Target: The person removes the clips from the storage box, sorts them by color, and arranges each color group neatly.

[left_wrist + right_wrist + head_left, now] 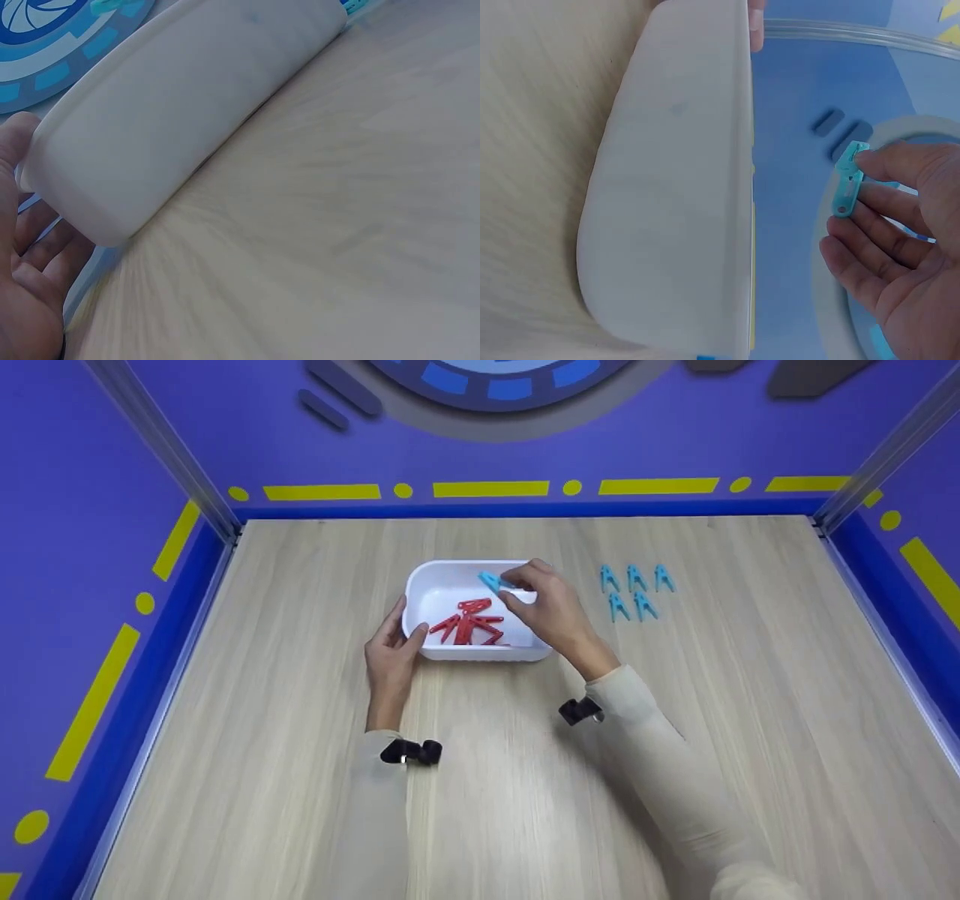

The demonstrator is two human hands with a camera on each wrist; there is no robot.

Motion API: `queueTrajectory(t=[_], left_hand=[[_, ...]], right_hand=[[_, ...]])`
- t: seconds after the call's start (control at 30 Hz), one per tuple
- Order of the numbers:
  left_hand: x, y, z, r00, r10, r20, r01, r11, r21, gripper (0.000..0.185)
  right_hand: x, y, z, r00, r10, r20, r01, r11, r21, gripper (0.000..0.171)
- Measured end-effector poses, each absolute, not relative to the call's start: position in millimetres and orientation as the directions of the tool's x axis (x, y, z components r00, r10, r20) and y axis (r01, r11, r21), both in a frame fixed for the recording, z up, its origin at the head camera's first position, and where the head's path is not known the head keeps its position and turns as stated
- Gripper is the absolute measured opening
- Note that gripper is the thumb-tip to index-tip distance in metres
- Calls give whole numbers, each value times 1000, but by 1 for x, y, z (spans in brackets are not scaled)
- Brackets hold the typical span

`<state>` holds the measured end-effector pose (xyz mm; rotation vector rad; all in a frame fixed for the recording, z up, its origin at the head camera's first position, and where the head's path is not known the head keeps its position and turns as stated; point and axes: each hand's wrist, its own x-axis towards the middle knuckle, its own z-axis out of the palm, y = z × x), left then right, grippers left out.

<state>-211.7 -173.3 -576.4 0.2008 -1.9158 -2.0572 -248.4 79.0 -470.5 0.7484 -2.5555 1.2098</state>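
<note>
A white plastic tub stands on the table with several red clothespins lying loose inside it. My left hand holds the tub's left end, thumb at the rim and the other fingers along the outside wall. Over the tub's right part, my right hand pinches a light blue clothespin between thumb and fingers. In the right wrist view that blue clothespin is above the level of the tub's rim, apart from it. The tub's wall hides its contents in both wrist views.
Several more blue clothespins lie in two rows on the wood-grain table, right of the tub. Blue panels with yellow marks rise behind the table and at both sides.
</note>
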Motion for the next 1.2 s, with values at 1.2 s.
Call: queueTrajectory(t=[1.2], left_hand=[[-210, -172, -575, -935, -334, 119, 134, -21, 991, 60]], right_hand=[[-252, 198, -508, -915, -25, 403, -322, 649, -690, 25]])
